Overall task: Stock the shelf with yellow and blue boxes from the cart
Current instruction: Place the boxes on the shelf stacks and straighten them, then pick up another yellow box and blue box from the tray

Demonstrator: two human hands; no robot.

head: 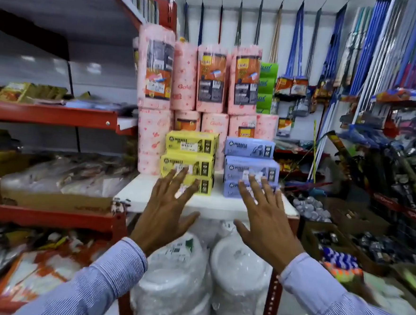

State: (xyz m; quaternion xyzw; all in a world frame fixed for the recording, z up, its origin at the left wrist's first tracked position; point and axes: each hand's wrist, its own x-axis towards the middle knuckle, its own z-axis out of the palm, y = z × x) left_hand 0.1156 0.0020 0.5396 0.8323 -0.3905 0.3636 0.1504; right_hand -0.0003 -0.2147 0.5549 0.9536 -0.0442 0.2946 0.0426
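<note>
So I'm standing at the white shelf with both hands up in front of me, fingers spread wide and holding nothing; my left hand is hovering in front of the yellow boxes and my right hand is doing the same in front of the blue boxes; can't really say whether my fingertips are touching the lowest boxes or just floating near them, it's blurry there.

Progress-wise I'm looking at three yellow ones stacked on the left and three blue ones stacked just beside them on the right, with a small gap between the two piles; both stacks are sitting in front of the pink paper towel rolls, and they're looking reasonably squared up, though the top boxes are sitting a bit further back than the lower ones.

The cart isn't showing in my view at all, so I can't tell whether more boxes are waiting; my guess is I'm either tidying the stacks or about finished with this batch; there's plenty of bare shelf in front for more.
</note>
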